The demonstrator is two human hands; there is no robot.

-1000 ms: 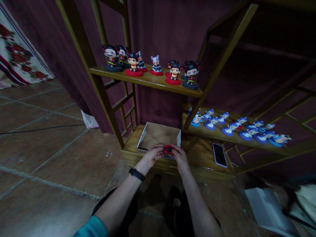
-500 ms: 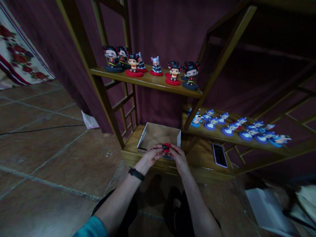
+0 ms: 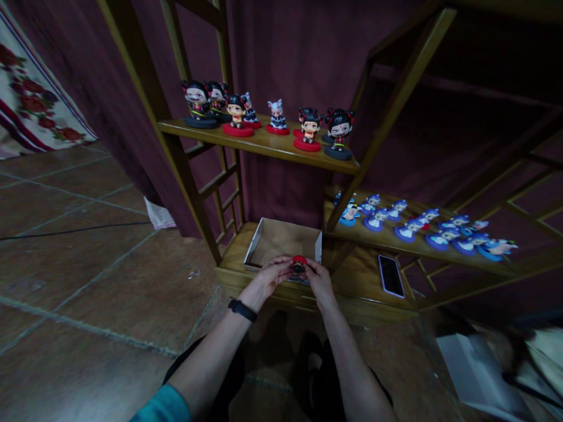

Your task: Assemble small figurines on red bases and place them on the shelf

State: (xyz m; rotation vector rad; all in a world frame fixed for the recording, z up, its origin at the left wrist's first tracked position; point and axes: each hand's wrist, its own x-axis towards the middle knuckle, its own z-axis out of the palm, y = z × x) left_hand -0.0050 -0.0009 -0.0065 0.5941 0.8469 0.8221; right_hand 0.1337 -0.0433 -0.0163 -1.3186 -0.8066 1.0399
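Observation:
Between my two hands is a small figurine [image 3: 298,265] with a dark head and a red round base, held over the near edge of an open cardboard box [image 3: 281,234]. My left hand [image 3: 277,273] grips it from the left with closed fingers, and a black band circles that wrist. From the right, my right hand [image 3: 318,278] pinches the figurine's side. Fingers hide part of it. Inside the box I see only bare brown cardboard. The box sits on the low wooden cabinet top [image 3: 233,249].
An upper shelf [image 3: 264,143] carries several dark-haired figurines [image 3: 309,128] and two pale-haired ones. Several blue and purple figurines [image 3: 409,228] line a lower right shelf. A phone [image 3: 391,276] lies on the cabinet. Wooden posts divide the shelving. A white box [image 3: 479,375] is at lower right.
The figurine has turned in my fingers: its red base now shows at the far side, with the dark head toward me. Both hands stay in nearly the same place.

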